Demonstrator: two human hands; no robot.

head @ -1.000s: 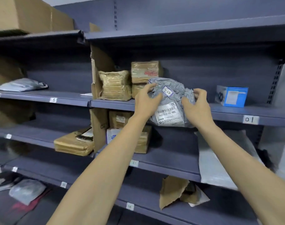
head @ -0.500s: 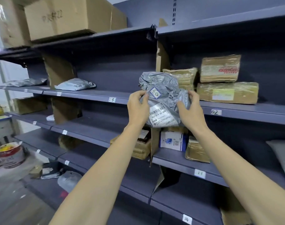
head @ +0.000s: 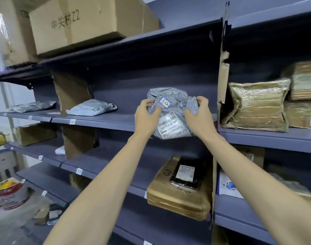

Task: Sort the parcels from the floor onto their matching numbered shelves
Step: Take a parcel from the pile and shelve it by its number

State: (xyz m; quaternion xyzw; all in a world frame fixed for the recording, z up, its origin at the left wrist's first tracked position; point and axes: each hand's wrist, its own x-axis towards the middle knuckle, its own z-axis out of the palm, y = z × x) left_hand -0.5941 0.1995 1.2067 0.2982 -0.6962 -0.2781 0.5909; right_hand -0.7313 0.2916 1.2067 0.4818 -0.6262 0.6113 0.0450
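Gripping grey parcel (head: 170,110), label (head: 174,127) "862-E14-00-888"

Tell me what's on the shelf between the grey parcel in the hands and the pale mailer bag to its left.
Nothing: in the head view, the shelf is bare between the grey parcel and the pale mailer bag.

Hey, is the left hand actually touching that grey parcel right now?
Touching. The head view shows the left hand with its fingers curled onto the grey parcel at its left edge.

Shelf tags (head: 72,121) too blurred to read; red tub (head: 8,193) cut off at the left edge.
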